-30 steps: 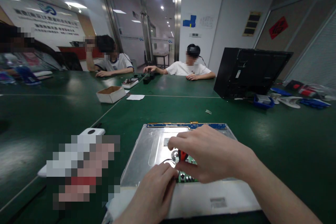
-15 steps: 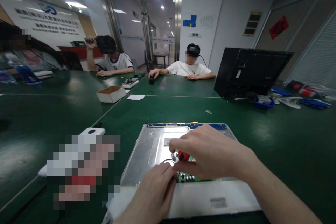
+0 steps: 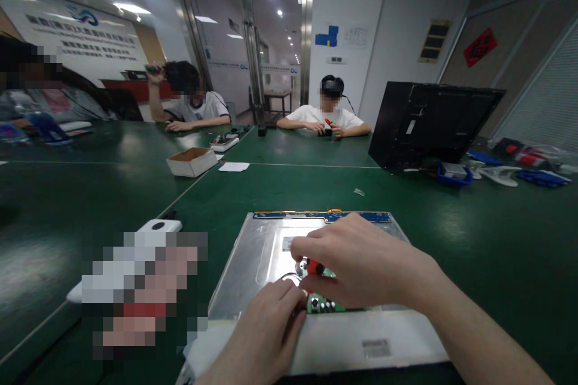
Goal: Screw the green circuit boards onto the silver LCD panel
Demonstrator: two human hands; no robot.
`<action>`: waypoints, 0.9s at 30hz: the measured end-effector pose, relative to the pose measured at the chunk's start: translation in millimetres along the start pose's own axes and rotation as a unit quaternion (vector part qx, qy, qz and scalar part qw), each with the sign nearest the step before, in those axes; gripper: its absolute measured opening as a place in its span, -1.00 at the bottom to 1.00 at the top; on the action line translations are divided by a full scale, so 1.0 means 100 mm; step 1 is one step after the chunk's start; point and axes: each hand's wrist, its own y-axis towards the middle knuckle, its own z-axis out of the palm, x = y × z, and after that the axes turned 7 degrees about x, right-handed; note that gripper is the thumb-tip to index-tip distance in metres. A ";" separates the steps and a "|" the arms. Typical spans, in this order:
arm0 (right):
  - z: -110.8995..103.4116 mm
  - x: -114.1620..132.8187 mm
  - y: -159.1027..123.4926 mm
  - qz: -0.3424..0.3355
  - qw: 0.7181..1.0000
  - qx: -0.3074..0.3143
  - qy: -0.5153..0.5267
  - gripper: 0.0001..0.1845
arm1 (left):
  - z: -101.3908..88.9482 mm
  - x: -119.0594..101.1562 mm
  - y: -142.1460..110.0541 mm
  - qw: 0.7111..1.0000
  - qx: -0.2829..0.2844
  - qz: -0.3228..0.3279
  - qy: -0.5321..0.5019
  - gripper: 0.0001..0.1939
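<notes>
A flat metal-backed display panel (image 3: 237, 271) lies in front of me, with a blue circuit strip (image 3: 370, 216) along its far edge. Near its middle sits a green circuit board (image 3: 326, 305), partly covered by my hands. My right hand (image 3: 361, 258) is closed around a red and black screwdriver handle (image 3: 315, 266) above the board; the tool's tip is hidden. Beside it, my left hand (image 3: 266, 325) rests on the panel, fingers together at the board's left edge near a dark wire (image 3: 289, 275). What its fingertips pinch, if anything, is hidden.
A white device (image 3: 160, 226), partly pixelated, lies to the left. Farther off are an open box (image 3: 192, 162) and a paper slip (image 3: 233, 166). A black monitor (image 3: 428, 123) and blue trays (image 3: 454, 175) stand at the right. Other people sit across the green table (image 3: 474, 264).
My left fingers shift very slightly at the board, while my right hand stays almost in place. Across the table, a person's hand has drawn back from a dark block toward the other hand.
</notes>
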 end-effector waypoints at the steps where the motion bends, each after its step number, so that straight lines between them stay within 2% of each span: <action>1: 0.00 0.00 0.00 0.003 1.000 -0.001 -0.003 -0.88 | 0.01 0.01 0.00 1.000 -0.002 0.003 0.000 -0.82; 12: -0.01 0.02 -0.03 -0.013 1.000 0.006 0.011 -0.86 | 0.08 0.09 0.00 1.000 0.004 0.011 -0.010 -0.83; 19: -0.01 0.00 0.00 0.014 1.000 0.008 0.001 -0.85 | 0.05 0.08 -0.01 1.000 0.002 0.002 -0.020 -0.81; 27: 0.00 0.00 -0.03 -0.017 1.000 -0.002 0.012 -0.85 | 0.05 0.07 0.00 1.000 0.008 -0.002 -0.010 -0.81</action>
